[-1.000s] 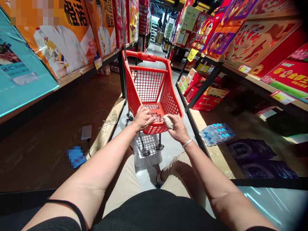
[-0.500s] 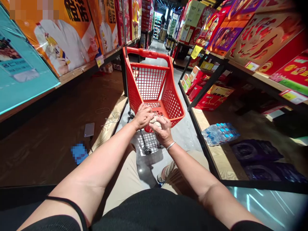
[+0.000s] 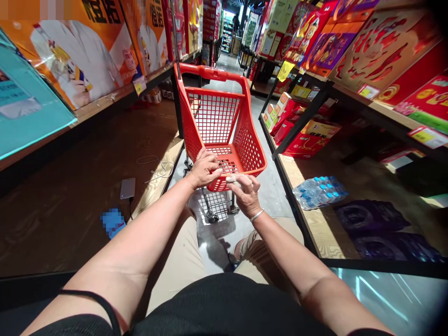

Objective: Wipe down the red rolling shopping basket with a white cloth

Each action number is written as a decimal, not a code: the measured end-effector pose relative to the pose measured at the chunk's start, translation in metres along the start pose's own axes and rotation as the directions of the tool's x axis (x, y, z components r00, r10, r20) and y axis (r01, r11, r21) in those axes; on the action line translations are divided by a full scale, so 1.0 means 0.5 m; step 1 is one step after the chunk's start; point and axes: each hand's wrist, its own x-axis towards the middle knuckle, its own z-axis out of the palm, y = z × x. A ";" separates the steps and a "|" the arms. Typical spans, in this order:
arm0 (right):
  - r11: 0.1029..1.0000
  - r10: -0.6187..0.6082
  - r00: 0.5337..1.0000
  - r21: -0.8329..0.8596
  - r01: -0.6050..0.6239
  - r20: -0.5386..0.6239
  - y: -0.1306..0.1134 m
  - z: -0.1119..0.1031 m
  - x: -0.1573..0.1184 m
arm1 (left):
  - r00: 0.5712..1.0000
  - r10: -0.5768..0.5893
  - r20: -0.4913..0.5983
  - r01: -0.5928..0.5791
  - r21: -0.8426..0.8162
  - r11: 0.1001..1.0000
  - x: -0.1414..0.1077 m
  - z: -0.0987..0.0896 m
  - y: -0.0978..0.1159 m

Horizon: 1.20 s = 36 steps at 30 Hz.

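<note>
A red plastic shopping cart [image 3: 249, 156] with latticed sides stands in front of me, its basket showing bare floor mesh. My left hand [image 3: 204, 170] hovers before or at the cart's near left corner, fingers curled and thumb pressed in. Whether it touches the rim or holds something small, I cannot make out. Just to the right, my right hand [image 3: 247, 193], with a bracelet on the wrist, is bent around a small pale cream-coloured bundle [image 3: 231, 179], mostly covered by its fingers. A gap now separates the two hands.
Shelves line both sides, with orange boxes [image 3: 80, 60] at left and red gift boxes [image 3: 311, 137] at right. On the lower left shelf lie a power bank [image 3: 128, 188] and a thin cable [image 3: 163, 168]. Shrink-wrapped water bottles [image 3: 320, 191] sit low at right.
My right hand has moved right and slightly down, away from my left hand. Both were close together over the pale bundle before. The cart has shifted slightly left in view.
</note>
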 end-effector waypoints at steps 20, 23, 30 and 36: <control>0.969 0.248 0.967 -0.004 -0.249 0.054 0.017 0.038 -0.032 | 0.984 -0.049 0.169 0.005 0.252 0.968 0.000 -0.040 0.046; 0.973 0.233 0.958 -0.036 -0.230 0.165 -0.010 0.071 -0.067 | 0.948 -0.155 0.279 0.046 0.360 0.932 0.001 -0.030 0.096; 0.959 0.268 0.961 0.113 -0.260 -0.063 0.047 -0.025 0.024 | 0.949 -0.159 0.273 0.037 0.404 0.914 -0.016 -0.034 0.096; 0.931 0.313 0.938 0.150 -0.334 0.147 0.019 -0.058 0.116 | 0.969 -0.100 0.226 0.010 0.368 0.930 -0.017 -0.034 0.084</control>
